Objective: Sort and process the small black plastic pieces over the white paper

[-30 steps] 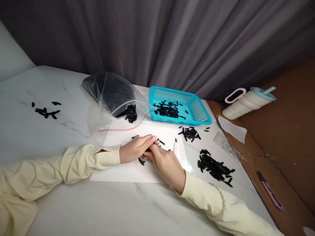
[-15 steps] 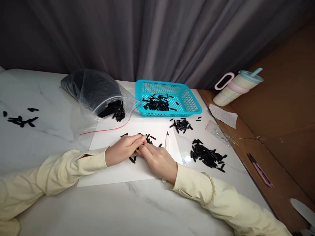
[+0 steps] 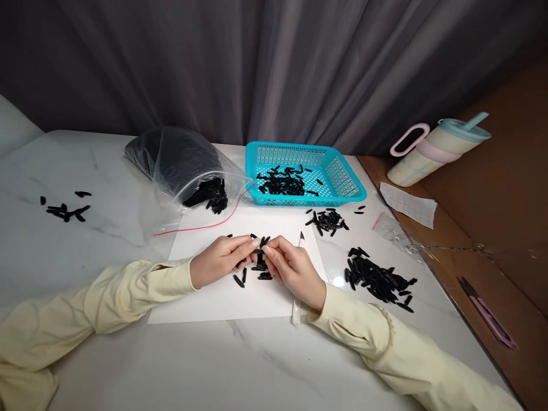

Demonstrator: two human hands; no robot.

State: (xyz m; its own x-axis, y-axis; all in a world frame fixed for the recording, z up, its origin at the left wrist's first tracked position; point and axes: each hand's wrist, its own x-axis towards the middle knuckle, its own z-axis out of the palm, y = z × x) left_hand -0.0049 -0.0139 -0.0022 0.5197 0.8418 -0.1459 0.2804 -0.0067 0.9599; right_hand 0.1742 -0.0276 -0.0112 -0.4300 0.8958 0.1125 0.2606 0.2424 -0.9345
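Observation:
Fingertips pinched, my left hand (image 3: 220, 260) and my right hand (image 3: 297, 271) almost meet above a sheet of white paper (image 3: 184, 305). Between them is a small black elongated piece (image 3: 258, 250), mostly covered by the fingers. More such black pieces (image 3: 264, 275) lie loose on the paper below the hands. Partly under my right hand rests a white pen-like tool (image 3: 297, 313) with a dark pointed tip. Behind the hands, a turquoise basket (image 3: 295, 199) holds many of the same black pieces.
A clear zip bag (image 3: 165, 220) of black pieces lies open left of the basket. Black piles (image 3: 379, 279) sit at right, a few pieces (image 3: 66, 212) far left. Along the right edge are a tumbler (image 3: 428, 157), a small plastic bag (image 3: 391, 231) and pink-handled snips (image 3: 488, 314).
The view has shifted, so everything on the table appears further right. My right hand has drawn slightly away from my left, showing more of the fingertips and the pieces beneath.

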